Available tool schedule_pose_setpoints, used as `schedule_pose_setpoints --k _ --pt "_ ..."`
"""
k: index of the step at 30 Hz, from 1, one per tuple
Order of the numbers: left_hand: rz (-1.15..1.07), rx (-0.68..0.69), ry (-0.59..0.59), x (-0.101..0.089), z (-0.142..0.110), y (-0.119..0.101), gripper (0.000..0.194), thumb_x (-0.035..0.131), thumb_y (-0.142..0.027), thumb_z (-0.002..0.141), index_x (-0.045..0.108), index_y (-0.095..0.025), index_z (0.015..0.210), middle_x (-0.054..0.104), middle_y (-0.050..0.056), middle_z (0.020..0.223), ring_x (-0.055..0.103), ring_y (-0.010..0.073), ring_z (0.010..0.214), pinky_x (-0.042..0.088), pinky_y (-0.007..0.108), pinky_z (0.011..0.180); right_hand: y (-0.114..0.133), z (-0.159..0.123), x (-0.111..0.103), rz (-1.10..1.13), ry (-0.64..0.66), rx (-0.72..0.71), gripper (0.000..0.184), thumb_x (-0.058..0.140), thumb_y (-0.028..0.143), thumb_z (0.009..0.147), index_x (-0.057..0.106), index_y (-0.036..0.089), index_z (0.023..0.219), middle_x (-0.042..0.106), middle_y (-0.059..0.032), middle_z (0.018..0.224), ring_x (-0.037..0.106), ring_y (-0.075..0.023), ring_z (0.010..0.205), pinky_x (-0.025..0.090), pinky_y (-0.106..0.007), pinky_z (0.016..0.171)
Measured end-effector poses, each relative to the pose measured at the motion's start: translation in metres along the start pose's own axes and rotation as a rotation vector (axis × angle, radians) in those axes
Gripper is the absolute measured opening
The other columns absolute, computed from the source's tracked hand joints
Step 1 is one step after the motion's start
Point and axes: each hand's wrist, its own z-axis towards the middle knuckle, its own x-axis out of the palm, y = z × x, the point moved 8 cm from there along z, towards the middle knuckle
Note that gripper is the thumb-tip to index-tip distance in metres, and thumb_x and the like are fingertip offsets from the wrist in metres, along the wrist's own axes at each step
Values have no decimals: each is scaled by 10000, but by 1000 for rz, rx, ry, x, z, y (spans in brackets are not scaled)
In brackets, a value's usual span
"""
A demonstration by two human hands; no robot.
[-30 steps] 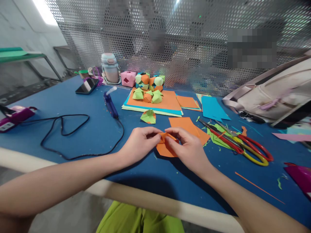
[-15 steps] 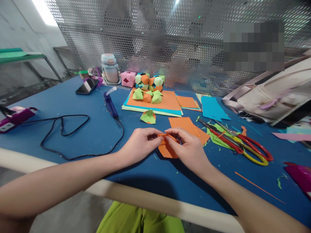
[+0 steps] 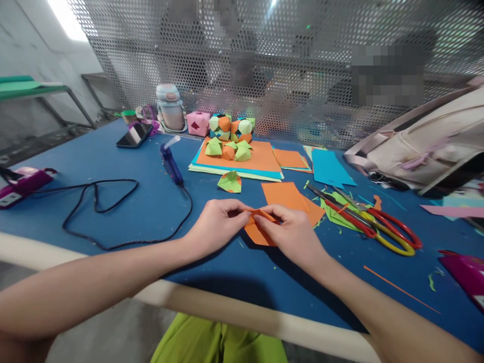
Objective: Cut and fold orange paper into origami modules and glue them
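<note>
Both hands pinch a small piece of orange paper [image 3: 260, 236] just above the blue table. My left hand [image 3: 217, 227] grips its left upper edge between thumb and fingers. My right hand [image 3: 293, 232] has thumb and fingers on the right part, where the paper is folded over. The fingers hide some of the folds. Beyond my hands lies a green and orange folded paper piece [image 3: 230, 182]. A flat orange sheet [image 3: 289, 196] rests just behind my right hand. To its right are scissors [image 3: 393, 232] with red and yellow handles, lying over green paper scraps [image 3: 340, 216].
A blue glue gun [image 3: 171, 164] with a black cord lies left. Folded paper shapes [image 3: 229, 150] sit on stacked coloured sheets [image 3: 260, 157]. Behind stand a bottle [image 3: 171, 108] and a perforated metal screen [image 3: 280, 96]; a phone [image 3: 134, 135] is back left, a pale bag [image 3: 427, 136] right.
The fingers have shifted slightly along the upper fold of the orange paper, and the fold's upper edge looks flatter. Both hands keep hold of it; the view has shifted a little.
</note>
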Motion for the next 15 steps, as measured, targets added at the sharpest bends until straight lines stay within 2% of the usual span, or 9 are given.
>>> schedule_pose_setpoints --k 4,8,11,15 --pt "-10 1 -9 2 1 1 222 524 -186 756 735 -145 813 726 15 765 616 134 690 455 206 623 -5 1 2 23 24 33 106 569 253 794 649 184 787 637 12 633 559 -124 557 414 -227 498" --pt "9 10 -8 4 1 2 213 527 -181 749 732 -146 794 725 13 750 611 131 676 453 206 620 -2 3 2 -29 18 5 101 546 238 785 633 192 761 645 4 644 577 -135 573 424 -239 518" --pt "-28 11 -28 2 2 3 208 532 -196 750 728 -145 798 721 13 756 614 132 686 458 205 629 1 3 0 -32 11 6 136 519 205 767 640 197 831 679 -13 741 611 -152 643 462 -260 585" --pt "-48 4 -63 -1 2 6 213 541 -223 754 722 -134 821 712 23 760 608 133 688 459 210 642 -4 3 4 15 70 100 223 549 209 734 628 201 942 689 -21 847 625 -160 701 488 -277 627"
